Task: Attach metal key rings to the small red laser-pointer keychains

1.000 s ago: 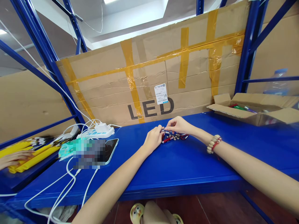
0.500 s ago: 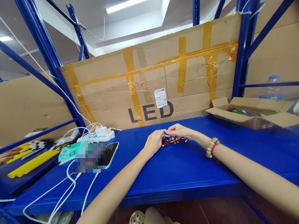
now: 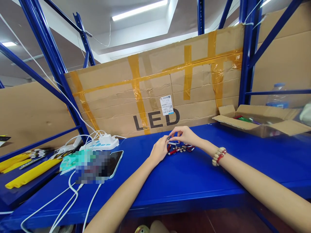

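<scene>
My left hand [image 3: 159, 150] is closed around a small tube-like piece with a dark, shiny metallic end [image 3: 168, 138] that shows at the fingertips; the rest is hidden by the fingers. My right hand [image 3: 186, 136] has thumb and forefinger pinched together at that end, its other fingers curled. Whether a separate small part sits in this pinch cannot be made out. On the blue shelf below lie a red metal tube [image 3: 173, 151], a silver tube [image 3: 173, 143] and several small round silvery pieces [image 3: 182, 149], with more red parts [image 3: 190, 148] to the right.
An open cardboard box [image 3: 255, 129] with colourful tubes stands at the right. To the left are a phone [image 3: 117, 163], a white power strip [image 3: 110, 144] with cables and yellow-sleeved items [image 3: 31, 173]. A taped cardboard sheet [image 3: 109, 110] marked LED stands behind the blue shelf [image 3: 175, 181].
My right hand has risen slightly, and its pinch has shifted to the dark metallic end, which now shows at my left fingertips. My left hand stays nearly in place. The view has tilted up a little.
</scene>
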`<state>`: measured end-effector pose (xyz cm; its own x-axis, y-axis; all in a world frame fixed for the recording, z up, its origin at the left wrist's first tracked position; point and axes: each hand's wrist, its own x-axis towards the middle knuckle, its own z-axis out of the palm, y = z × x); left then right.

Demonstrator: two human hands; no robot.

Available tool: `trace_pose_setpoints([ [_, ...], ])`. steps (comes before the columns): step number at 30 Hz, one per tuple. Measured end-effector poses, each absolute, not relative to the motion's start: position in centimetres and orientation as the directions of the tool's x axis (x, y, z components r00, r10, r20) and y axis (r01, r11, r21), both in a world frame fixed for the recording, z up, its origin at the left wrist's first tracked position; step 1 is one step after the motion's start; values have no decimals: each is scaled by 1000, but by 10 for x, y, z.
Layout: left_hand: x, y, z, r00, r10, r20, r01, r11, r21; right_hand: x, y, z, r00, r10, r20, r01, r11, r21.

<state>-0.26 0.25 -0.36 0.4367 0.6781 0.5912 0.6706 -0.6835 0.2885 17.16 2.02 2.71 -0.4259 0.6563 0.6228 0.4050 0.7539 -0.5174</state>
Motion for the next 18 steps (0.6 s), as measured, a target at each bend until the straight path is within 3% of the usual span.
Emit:
trace_pose_setpoints([
  [4,-4,1,-3,460,674,578,649,-700,300,175,18,29,-441,541,717,461,821,-336],
  [8,-4,-1,-3,476,672,568,642,-706,297,174,14,33,-456,517,725,495,824,-276],
  [14,-4,-4,-3,491,677,548,628,-711,315,177,16,33,-463,639,614,531,755,-386],
  [18,-4,-4,-3,544,637,546,632,-740,232,181,22,27,-445,736,510,560,673,-483],
])
